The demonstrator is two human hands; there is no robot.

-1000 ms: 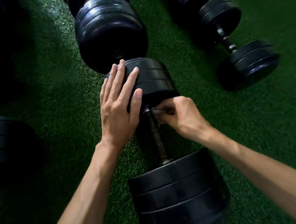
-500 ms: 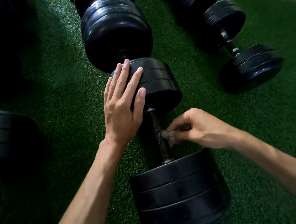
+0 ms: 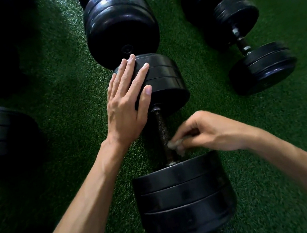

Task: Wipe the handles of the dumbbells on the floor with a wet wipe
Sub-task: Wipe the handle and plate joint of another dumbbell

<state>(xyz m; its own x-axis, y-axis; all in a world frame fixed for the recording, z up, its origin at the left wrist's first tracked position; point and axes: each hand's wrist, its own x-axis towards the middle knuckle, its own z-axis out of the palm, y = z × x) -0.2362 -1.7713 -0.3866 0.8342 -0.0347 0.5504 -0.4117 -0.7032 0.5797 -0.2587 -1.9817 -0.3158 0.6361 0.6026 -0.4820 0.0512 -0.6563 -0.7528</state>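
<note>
Hands: our left hand (image 3: 127,102) flat on black dumbbell plate (image 3: 163,76) | right hand (image 3: 209,130) pinches grey wet wipe (image 3: 174,144) on knurled dark metal handle (image 3: 162,132) | we should wrap wipe round, steadying plate.

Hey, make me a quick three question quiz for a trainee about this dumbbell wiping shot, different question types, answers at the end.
1. True or false: the left hand lies flat with straight fingers on the far weight head of the dumbbell being cleaned.
2. Multiple choice: the wet wipe is against which part of the handle? A) the end by the far head B) the end by the near weight head C) it is off the handle
3. Fill in: the dumbbells lie on green ____.

Key: 1 true; 2 B; 3 turf. The right hand pinches the wipe.
</note>
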